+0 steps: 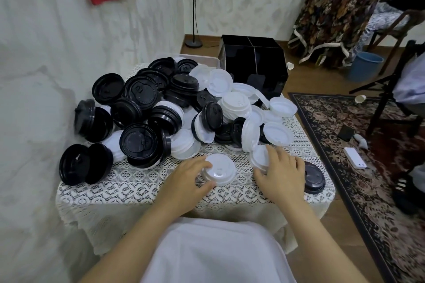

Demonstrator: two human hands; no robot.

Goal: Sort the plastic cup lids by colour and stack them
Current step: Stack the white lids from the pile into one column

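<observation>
A mixed heap of black lids (140, 94) and white lids (236, 101) covers the back of a small table with a lace cloth (128, 181). At the front a short stack of white lids (219, 170) stands upright, and my left hand (190, 179) grips its left side between fingers and thumb. My right hand (281, 170) lies over another white lid (259, 158) just right of that stack, fingers curled round its edge. A small stack of black lids (314, 177) sits at the table's right front, touching no hand.
A black divided organiser box (255, 57) stands behind the heap, with a clear tub (202, 58) beside it. On the right are a patterned rug (358, 167), a blue bucket (364, 65), a chair and another person. A wall runs along the left.
</observation>
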